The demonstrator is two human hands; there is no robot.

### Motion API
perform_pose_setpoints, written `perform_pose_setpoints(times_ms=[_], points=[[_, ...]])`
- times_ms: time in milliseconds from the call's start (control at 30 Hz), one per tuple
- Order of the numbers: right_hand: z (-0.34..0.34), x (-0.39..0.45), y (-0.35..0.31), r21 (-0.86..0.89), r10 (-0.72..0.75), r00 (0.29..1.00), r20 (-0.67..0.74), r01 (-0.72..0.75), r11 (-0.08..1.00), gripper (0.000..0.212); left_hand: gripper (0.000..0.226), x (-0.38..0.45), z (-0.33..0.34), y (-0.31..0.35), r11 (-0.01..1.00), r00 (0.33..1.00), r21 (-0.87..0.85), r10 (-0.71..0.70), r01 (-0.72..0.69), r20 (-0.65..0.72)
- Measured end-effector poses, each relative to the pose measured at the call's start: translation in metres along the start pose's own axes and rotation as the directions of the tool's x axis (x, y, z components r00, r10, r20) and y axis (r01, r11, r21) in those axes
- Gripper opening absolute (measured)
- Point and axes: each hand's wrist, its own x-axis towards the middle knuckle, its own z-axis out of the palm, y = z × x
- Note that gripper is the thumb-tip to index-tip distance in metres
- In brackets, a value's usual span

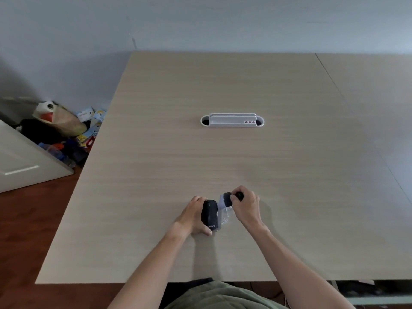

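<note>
My left hand (193,216) grips a black oval case (209,214) with white lettering, standing on its edge on the light wooden table (156,166) near the front. My right hand (246,205) is curled round a small dark object (229,198) with a pale end, held just right of the case. A bit of clear plastic wrap (226,216) lies between the two hands. My right fingers hide part of the dark object.
A white cable tray (232,120) with two oval openings is set into the table's middle. A seam (334,85) marks a second table on the right. Left of the table, a pile of bags and boxes (64,128) lies on the floor beside a white cabinet (24,161).
</note>
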Motion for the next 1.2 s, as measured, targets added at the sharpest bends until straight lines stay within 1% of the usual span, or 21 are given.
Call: perform_pose_setpoints(times_ms=[100, 133, 167, 267, 300, 333, 400, 433, 467, 567, 600, 633, 700, 733, 767, 800, 933, 1000, 1133, 1167, 1200], points=[[0.003, 0.003, -0.008, -0.021, -0.022, 0.981, 0.195, 0.026, 0.999, 0.016, 0.083, 0.002, 0.002, -0.002, 1.000, 1.000, -0.008, -0.018, 0.019, 0.023], [0.006, 0.003, -0.008, -0.048, -0.032, 0.975, 0.220, 0.044, 0.998, 0.015, 0.086, 0.001, 0.001, -0.001, 0.999, 1.000, -0.021, -0.025, 0.025, 0.019], [0.010, 0.003, -0.007, -0.058, -0.041, 0.978, 0.206, 0.054, 0.997, 0.014, 0.088, 0.001, 0.002, -0.002, 0.998, 0.999, -0.044, -0.034, 0.034, 0.015], [0.014, 0.005, -0.009, -0.083, -0.054, 0.997, 0.049, 0.057, 0.995, 0.012, 0.092, -0.002, 0.005, -0.004, 0.995, 0.998, -0.086, -0.054, 0.055, 0.010], [0.014, 0.007, -0.012, -0.076, -0.054, 0.998, 0.035, 0.056, 0.995, 0.011, 0.093, -0.002, 0.005, -0.005, 0.995, 0.999, -0.090, -0.050, 0.051, 0.006], [0.014, 0.008, -0.017, -0.060, -0.066, 0.995, 0.071, 0.071, 0.996, 0.010, 0.095, -0.002, 0.006, -0.005, 0.994, 0.999, -0.094, -0.049, 0.050, 0.009], [0.016, 0.010, -0.024, -0.070, -0.092, 0.964, 0.249, 0.113, 0.991, 0.010, 0.100, -0.002, 0.007, -0.006, 0.994, 0.998, -0.093, -0.052, 0.053, 0.020], [0.017, 0.010, -0.026, -0.098, -0.094, 0.948, 0.304, 0.129, 0.987, 0.009, 0.102, -0.001, 0.007, -0.006, 0.994, 0.998, -0.097, -0.055, 0.057, 0.019], [0.019, 0.012, -0.026, -0.119, -0.093, 0.951, 0.296, 0.133, 0.984, 0.007, 0.103, -0.002, 0.006, -0.006, 0.993, 0.998, -0.107, -0.053, 0.054, 0.012], [0.023, 0.017, -0.033, -0.101, -0.062, 0.993, 0.103, 0.073, 0.992, 0.004, 0.107, -0.004, 0.006, -0.005, 0.988, 0.999, -0.148, -0.042, 0.040, -0.015], [0.024, 0.018, -0.039, -0.069, -0.035, 0.995, 0.096, 0.041, 0.997, 0.004, 0.112, -0.005, 0.005, -0.005, 0.987, 0.999, -0.160, -0.037, 0.031, -0.032], [0.027, 0.019, -0.044, -0.040, -0.007, 0.990, 0.138, 0.012, 0.999, 0.005, 0.123, -0.005, 0.006, -0.006, 0.983, 0.998, -0.182, -0.033, 0.024, -0.048], [0.033, 0.018, -0.052, -0.035, 0.037, 0.950, 0.311, -0.027, 0.999, 0.009, 0.150, -0.008, 0.008, -0.006, 0.968, 0.996, -0.244, -0.079, 0.064, -0.050], [0.036, 0.016, -0.054, -0.056, 0.051, 0.918, 0.394, -0.032, 0.998, 0.011, 0.156, -0.010, 0.008, -0.006, 0.960, 0.993, -0.264, -0.106, 0.091, -0.044], [0.039, 0.015, -0.053, -0.084, 0.051, 0.897, 0.439, -0.016, 0.996, 0.012, 0.157, -0.010, 0.009, -0.006, 0.956, 0.992, -0.273, -0.119, 0.104, -0.040], [0.042, 0.015, -0.051, -0.109, 0.039, 0.898, 0.439, 0.011, 0.994, 0.010, 0.157, -0.011, 0.009, -0.006, 0.957, 0.992, -0.271, -0.115, 0.100, -0.042], [0.044, 0.012, -0.042, -0.132, 0.000, 0.953, 0.303, 0.042, 0.990, 0.004, 0.147, -0.011, 0.002, -0.002, 0.981, 0.995, -0.183, -0.081, 0.068, -0.066], [0.039, 0.011, -0.037, -0.098, 0.013, 0.972, 0.235, 0.011, 0.995, 0.006, 0.141, -0.011, -0.001, 0.004, 0.989, 0.993, -0.135, -0.073, 0.060, -0.092], [0.019, 0.013, -0.027, -0.001, 0.085, 0.995, 0.049, -0.085, 0.996, 0.008, 0.140, -0.009, 0.001, 0.013, 0.994, 0.994, -0.091, -0.067, 0.060, -0.081], [0.015, 0.014, -0.024, 0.011, 0.096, 0.995, 0.032, -0.097, 0.995, 0.009, 0.138, -0.008, 0.003, 0.013, 0.995, 0.996, -0.089, -0.059, 0.053, -0.068], [0.012, 0.015, -0.022, 0.015, 0.106, 0.993, 0.052, -0.106, 0.994, 0.009, 0.135, -0.006, 0.005, 0.014, 0.996, 0.998, -0.083, -0.046, 0.042, -0.051]])
